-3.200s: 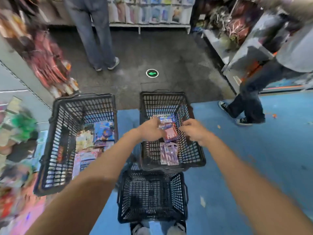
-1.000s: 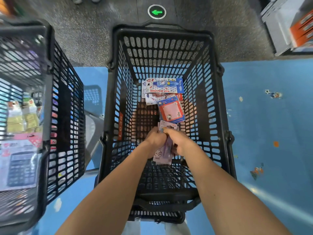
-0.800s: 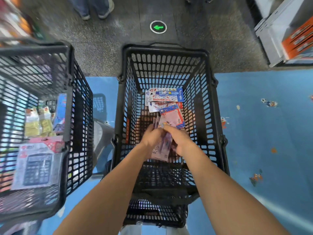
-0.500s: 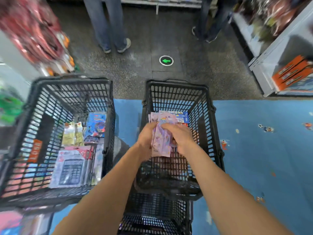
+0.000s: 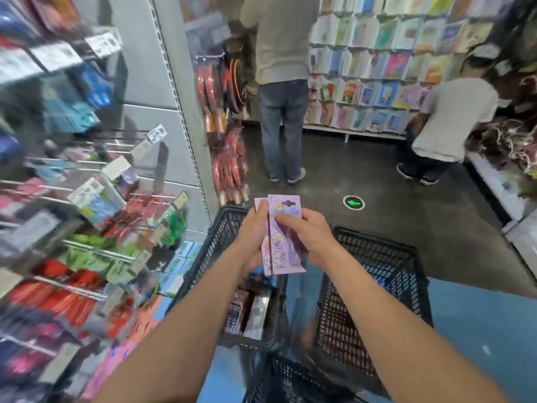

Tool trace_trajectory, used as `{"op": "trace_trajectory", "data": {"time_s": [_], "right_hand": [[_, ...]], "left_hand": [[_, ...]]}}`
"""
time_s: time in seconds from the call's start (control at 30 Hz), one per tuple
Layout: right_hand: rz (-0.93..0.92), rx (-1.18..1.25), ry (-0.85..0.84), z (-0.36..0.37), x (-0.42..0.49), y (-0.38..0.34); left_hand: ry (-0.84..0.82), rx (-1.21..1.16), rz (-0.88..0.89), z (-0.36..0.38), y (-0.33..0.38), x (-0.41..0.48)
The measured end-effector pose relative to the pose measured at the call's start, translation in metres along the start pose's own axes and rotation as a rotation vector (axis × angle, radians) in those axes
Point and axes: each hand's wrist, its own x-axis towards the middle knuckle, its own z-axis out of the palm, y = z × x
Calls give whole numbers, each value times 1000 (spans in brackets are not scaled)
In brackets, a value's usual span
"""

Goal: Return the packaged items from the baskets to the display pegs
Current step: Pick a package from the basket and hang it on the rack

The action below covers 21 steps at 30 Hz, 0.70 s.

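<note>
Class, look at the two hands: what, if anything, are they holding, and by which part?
Both hold a small stack of purple packaged cards. The left hand grips the left edge; the right hand grips the right edge, fingers across the front.

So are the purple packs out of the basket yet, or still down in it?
Out. Both hands, left hand and right hand, hold the purple packs upright above the baskets, hang-hole end up, not yet on any peg.

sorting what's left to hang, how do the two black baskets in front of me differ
The left basket still holds packaged items along its bottom; the right basket shows mostly bare mesh. The left basket sits beside the peg display; the right basket is out on the open floor. Both are black plastic mesh.
</note>
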Motion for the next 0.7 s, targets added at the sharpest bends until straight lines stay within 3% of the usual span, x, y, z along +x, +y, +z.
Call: {"op": "trace_trajectory", "data": {"time_s": [0.1, 0.33, 0.57, 0.7], "right_hand": [[-75, 5, -121, 46, -23, -31], [-199, 2, -496, 133, -108, -79], [-292, -46, -762, 219, -230, -110], [-324, -93, -1040, 281, -317, -111]], "left_hand": [[148, 26, 165, -28, 42, -31], [499, 178, 388, -54, 117, -201], [774, 323, 505, -113, 139, -373], [1010, 321, 612, -134, 140, -489]]}}
